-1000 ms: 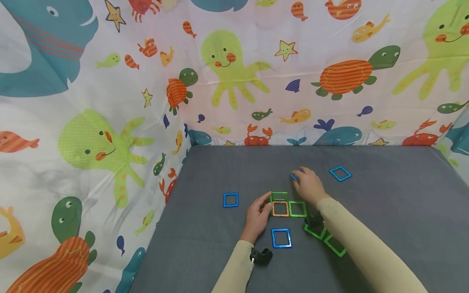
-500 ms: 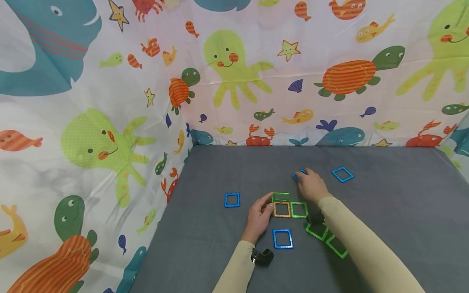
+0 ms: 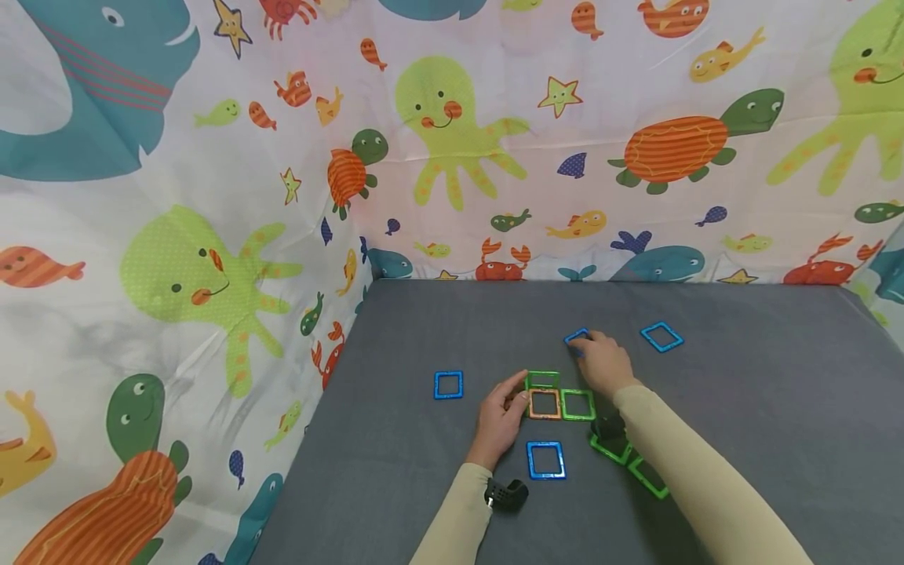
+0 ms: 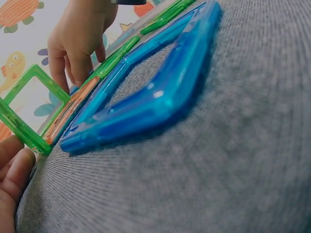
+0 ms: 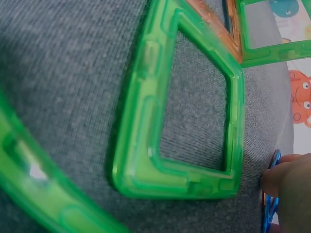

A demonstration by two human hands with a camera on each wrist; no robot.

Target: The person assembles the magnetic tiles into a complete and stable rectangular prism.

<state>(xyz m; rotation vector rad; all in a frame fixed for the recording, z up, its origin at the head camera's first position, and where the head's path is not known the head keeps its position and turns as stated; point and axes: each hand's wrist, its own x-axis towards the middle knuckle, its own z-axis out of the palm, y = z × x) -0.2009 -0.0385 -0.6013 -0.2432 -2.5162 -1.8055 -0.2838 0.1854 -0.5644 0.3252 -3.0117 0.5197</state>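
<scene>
Head view, dial centred on the orange square, 12 o'clock toward the printed sheet. Orange square: one, flat on the grey table. Upright green square: at 12 o'clock, standing along the far edge of the orange square. Flat green square: at 3 o'clock, edge to edge with the orange square. Pair of green squares: at 4 o'clock, meeting each other, partly covered by the right sleeve. Near blue square: at 6 o'clock, apart from the orange square. Outer blue square: at 9 o'clock, beyond the left hand. Far blue square: at 2 o'clock, beyond the right hand. Held blue square: at 1 o'clock, partly hidden by fingers.

Left hand: at about 9 o'clock, thumb and forefinger slightly parted, tips at the near corner of the green upright; light touch or pinch, cannot tell. Black strap: one, at the left wrist, 7 o'clock.

Right hand: at 2 o'clock, palm down, fingers bent, thumb and fingertips nearly closed in a pinch on the held blue square. Right wrist view: same square nearly edge-on, at 4 o'clock, between fingertips.
</scene>
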